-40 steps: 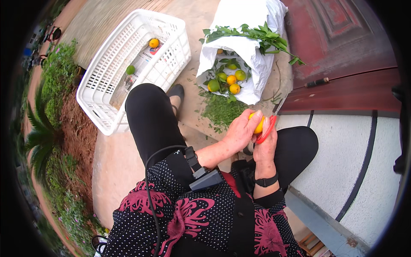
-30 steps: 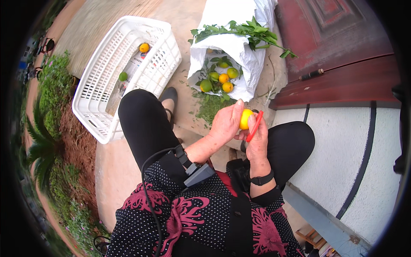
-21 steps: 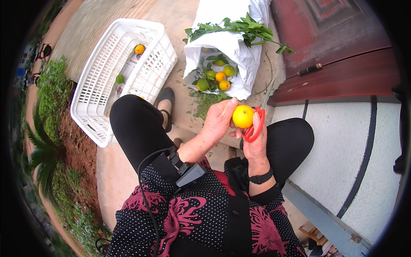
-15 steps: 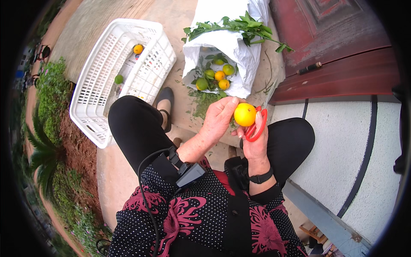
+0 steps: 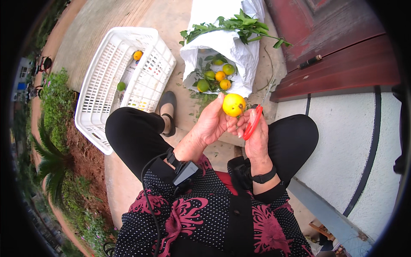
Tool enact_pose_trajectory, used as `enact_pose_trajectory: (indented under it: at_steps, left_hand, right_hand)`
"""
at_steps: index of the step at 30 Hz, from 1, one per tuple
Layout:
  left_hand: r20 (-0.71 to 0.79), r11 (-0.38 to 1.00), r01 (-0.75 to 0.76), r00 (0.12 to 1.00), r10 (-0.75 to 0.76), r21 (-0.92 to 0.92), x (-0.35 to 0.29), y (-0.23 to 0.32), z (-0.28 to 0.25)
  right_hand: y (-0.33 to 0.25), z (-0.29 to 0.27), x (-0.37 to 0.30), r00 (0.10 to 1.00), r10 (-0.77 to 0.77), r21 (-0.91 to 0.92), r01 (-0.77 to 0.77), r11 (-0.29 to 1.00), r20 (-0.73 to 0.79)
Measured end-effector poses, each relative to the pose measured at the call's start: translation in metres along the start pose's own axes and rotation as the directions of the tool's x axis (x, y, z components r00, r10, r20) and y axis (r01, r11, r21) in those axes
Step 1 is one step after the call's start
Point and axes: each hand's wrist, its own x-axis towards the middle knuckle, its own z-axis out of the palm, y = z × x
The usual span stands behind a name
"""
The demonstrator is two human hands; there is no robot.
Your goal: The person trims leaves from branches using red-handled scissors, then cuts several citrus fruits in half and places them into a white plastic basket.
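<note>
A yellow orange with a brown mark on its lower right side rests in my left hand, the fingers curled under it and the thumb alongside. Close beside it, my right hand grips red-handled scissors; their blades point up and away, apart from the fruit. My right fingertips come near the orange's underside. Beyond my hands lies a white woven sack, its mouth toward me, with several green and orange citrus fruits and leaves inside. A leafy green branch lies across the sack.
On the left stands a white plastic crate holding an orange fruit and a green one. To the right are a dark red door and a white wall. My knees flank my hands.
The orange has moved left and slightly nearer the sack, turned so its brown mark faces lower right. The scissors have swung away from it, and their blades now show.
</note>
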Motion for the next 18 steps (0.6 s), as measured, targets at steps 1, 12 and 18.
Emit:
enact_pose_trajectory:
  at_steps: [1, 12, 18]
  left_hand:
    - [-0.018, 0.999, 0.01, 1.0, -0.011, -0.037, 0.0, -0.001, -0.001]
    - [-0.067, 0.976, 0.008, 0.997, -0.023, -0.219, -0.005, -0.007, -0.011]
    - [-0.087, 0.995, -0.01, 0.996, 0.001, -0.103, -0.007, -0.007, -0.011]
  right_hand:
    - [0.0, 0.0, -0.001, 1.0, 0.02, 0.023, -0.02, 1.0, -0.008]
    - [0.002, -0.004, -0.001, 1.0, 0.029, -0.022, -0.029, 0.999, -0.01]
    - [0.002, 0.002, -0.003, 0.994, -0.086, -0.144, 0.077, 0.987, -0.06]
